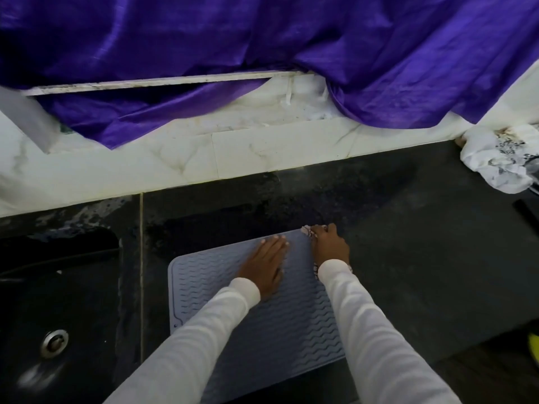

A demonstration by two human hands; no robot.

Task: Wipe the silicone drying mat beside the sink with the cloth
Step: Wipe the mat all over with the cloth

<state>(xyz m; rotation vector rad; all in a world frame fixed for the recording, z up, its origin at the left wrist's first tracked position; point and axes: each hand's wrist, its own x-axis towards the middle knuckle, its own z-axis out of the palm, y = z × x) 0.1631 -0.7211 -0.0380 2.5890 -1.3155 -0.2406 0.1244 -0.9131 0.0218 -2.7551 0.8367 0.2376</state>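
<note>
A grey-blue silicone drying mat (pixel 204 287) with wavy ridges lies flat on the dark counter, just right of the sink. My left hand (pixel 267 265) rests palm down on the mat's upper middle, fingers together and flat, holding nothing. My right hand (pixel 329 243) sits at the mat's far right corner, closed on a small patterned cloth (pixel 307 230). Only bits of the cloth show past the fingers and below the wrist. Both arms wear white sleeves that hide much of the mat's lower part.
A black sink (pixel 58 301) with a metal drain (pixel 54 342) lies to the left. A white marble ledge (pixel 262 153) runs behind the dark counter (pixel 423 258), with purple fabric (pixel 262 39) draped over it. A crumpled white bag (pixel 498 161) sits far right.
</note>
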